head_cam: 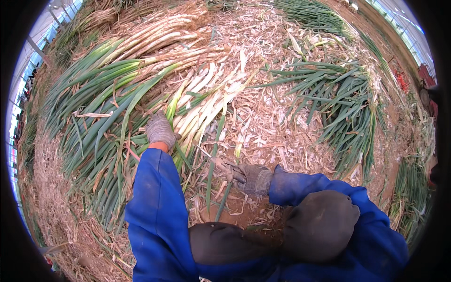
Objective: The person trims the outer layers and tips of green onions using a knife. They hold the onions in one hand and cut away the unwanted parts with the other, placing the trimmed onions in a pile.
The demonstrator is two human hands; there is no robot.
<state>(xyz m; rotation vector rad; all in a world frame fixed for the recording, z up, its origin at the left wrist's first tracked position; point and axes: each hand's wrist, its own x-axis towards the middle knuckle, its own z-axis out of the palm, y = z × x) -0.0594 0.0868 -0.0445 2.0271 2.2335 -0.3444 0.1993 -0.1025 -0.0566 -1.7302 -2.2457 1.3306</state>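
My left hand (pixel 161 129), in a dirty knit glove, rests on the green onion stalks (pixel 171 107) at the lower end of their pale part; whether its fingers close around a stalk is hidden. The peeled white shanks (pixel 204 93) fan out up and right from it. My right hand (pixel 246 177), gloved too, is closed around the handle of a thin metal blade or rod (pixel 204 151), whose tip points up and left towards the onions. A long green leaf (pixel 212 165) crosses near the tool. Unpeeled green onions with brown roots (pixel 169 35) lie beyond my left hand.
Dry peeled skins (pixel 267 116) litter the ground between the piles. On the right lies a pile of green onions (pixel 347 102), with another at the top right (pixel 313 16) and one at the right edge (pixel 408 194). My dark-covered knees (pixel 320 225) are close below my right hand.
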